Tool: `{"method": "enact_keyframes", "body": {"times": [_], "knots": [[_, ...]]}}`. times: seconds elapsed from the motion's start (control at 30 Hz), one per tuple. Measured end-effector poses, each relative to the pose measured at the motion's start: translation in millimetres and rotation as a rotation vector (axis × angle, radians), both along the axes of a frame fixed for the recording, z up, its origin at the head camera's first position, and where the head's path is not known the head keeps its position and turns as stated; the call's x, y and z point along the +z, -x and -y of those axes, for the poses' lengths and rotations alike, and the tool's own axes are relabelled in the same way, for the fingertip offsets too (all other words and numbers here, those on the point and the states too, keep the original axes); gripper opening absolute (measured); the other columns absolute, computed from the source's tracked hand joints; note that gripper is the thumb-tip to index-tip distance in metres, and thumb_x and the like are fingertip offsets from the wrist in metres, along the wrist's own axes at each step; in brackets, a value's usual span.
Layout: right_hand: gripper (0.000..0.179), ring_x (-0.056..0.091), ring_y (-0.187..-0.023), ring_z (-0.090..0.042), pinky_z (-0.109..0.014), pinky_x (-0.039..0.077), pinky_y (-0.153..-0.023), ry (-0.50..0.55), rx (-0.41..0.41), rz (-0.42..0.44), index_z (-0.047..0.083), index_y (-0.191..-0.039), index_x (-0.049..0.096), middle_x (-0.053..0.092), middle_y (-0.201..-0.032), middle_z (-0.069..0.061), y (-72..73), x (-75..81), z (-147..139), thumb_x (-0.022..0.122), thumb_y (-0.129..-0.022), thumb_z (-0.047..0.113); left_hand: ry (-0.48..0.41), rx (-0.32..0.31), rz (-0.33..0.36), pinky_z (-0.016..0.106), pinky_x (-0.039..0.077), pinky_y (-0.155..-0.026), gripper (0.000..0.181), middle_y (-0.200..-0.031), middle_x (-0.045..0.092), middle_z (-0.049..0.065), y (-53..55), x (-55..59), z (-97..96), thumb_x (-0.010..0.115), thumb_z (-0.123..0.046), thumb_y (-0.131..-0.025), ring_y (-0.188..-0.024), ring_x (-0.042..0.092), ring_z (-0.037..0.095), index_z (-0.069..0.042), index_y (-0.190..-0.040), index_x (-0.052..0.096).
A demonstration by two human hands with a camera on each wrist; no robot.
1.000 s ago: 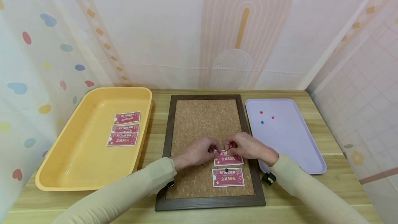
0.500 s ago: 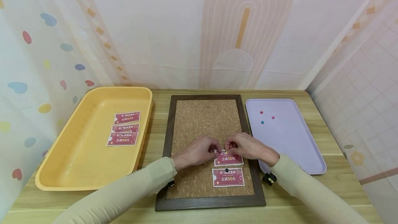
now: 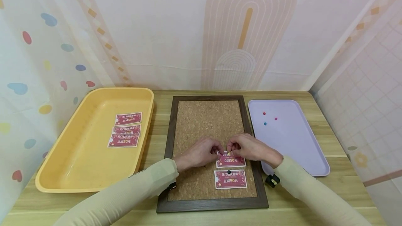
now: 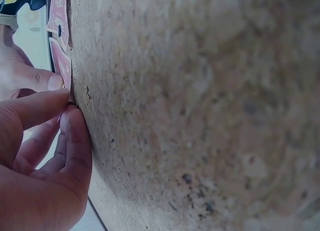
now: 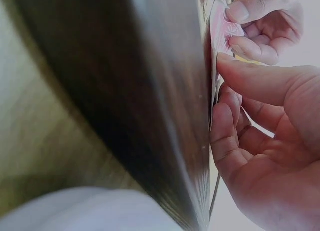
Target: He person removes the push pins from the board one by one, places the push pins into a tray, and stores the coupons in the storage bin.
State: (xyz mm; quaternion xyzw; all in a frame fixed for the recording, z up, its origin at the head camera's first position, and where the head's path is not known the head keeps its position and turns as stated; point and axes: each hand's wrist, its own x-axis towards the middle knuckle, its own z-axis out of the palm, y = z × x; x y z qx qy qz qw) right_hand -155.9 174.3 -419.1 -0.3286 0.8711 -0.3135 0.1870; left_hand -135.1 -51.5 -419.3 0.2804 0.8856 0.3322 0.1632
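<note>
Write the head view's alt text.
On a corkboard, the left hand holds a red coupon while the right hand pinches a yellow pin at its top, above another coupon. A yellow tray of coupons sits left, a lilac tray of pins right.

Head view bright, even; left wrist dimmer, cork (image 4: 210, 111) blurred toward 3 o'clock; right wrist has frame (image 5: 145, 91) soft and shadowed, white washout at 2 and 5 o'clock.
</note>
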Motion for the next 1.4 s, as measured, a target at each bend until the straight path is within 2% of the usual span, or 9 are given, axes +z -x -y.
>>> {"method": "enact_keyframes", "body": {"times": [0.17, 0.57, 0.77, 1.07, 1.2, 1.4], "knots": [[0.011, 0.054, -0.075, -0.005, -0.025, 0.048, -0.070, 0.001, 0.014, -0.008, 0.014, -0.089, 0.071, 0.061, -0.084, 0.008, 0.9, -0.7, -0.9, 0.074, -0.093, 0.004, -0.003, -0.004, 0.000, 0.026, 0.049, -0.068, 0.007, -0.087, 0.069, -0.005, 0.2, -0.1, 0.0, 0.075, -0.007, -0.094, -0.075, 0.058, 0.006, -0.012, -0.098, 0.076], [0.017, 0.051, -0.077, -0.006, -0.028, 0.045, -0.072, -0.016, 0.068, -0.069, 0.017, -0.085, 0.067, 0.056, -0.082, 0.011, -0.2, 0.2, -1.2, 0.069, -0.097, 0.005, 0.002, 0.004, 0.008, 0.027, 0.050, -0.070, 0.008, -0.088, 0.070, -0.005, 0.6, -0.3, -0.3, 0.075, -0.007, -0.094, -0.077, 0.059, 0.007, -0.013, -0.098, 0.076], [0.018, 0.050, -0.080, -0.008, -0.029, 0.045, -0.074, -0.025, 0.095, -0.060, 0.018, -0.086, 0.065, 0.055, -0.084, 0.010, -0.1, 2.2, -4.0, 0.067, -0.099, 0.006, -0.001, 0.009, 0.017, 0.026, 0.049, -0.069, 0.008, -0.086, 0.068, -0.005, 0.9, -0.5, -0.4, 0.075, -0.006, -0.093, -0.076, 0.058, 0.007, -0.013, -0.098, 0.076], [0.011, 0.054, -0.082, -0.009, -0.029, 0.047, -0.077, 0.041, 0.046, 0.015, 0.015, -0.092, 0.065, 0.061, -0.089, 0.009, -0.2, 8.9, -12.1, 0.067, -0.100, 0.009, -0.035, 0.042, 0.045, 0.026, 0.052, -0.073, 0.009, -0.090, 0.073, -0.001, -0.4, 1.5, 2.3, 0.074, -0.004, -0.093, -0.080, 0.062, 0.008, -0.009, -0.099, 0.078], [0.009, 0.056, -0.080, -0.010, -0.027, 0.049, -0.073, 0.111, -0.001, 0.032, 0.012, -0.094, 0.066, 0.063, -0.087, 0.005, -1.7, 15.2, -16.0, 0.066, -0.100, 0.005, -0.056, 0.071, 0.063, 0.028, 0.053, -0.074, 0.008, -0.091, 0.071, -0.001, -1.8, 3.1, 3.9, 0.073, -0.005, -0.095, -0.082, 0.063, 0.009, -0.008, -0.101, 0.077], [0.004, 0.060, -0.080, -0.013, -0.028, 0.052, -0.072, 0.184, -0.086, 0.037, 0.009, -0.097, 0.066, 0.066, -0.089, 0.001, -6.8, 24.1, -23.0, 0.066, -0.101, 0.006, -0.085, 0.111, 0.042, 0.029, 0.053, -0.074, 0.014, -0.091, 0.071, -0.001, -5.5, 9.6, 7.8, 0.075, -0.008, -0.095, -0.082, 0.063, 0.009, -0.008, -0.108, 0.074]]}}
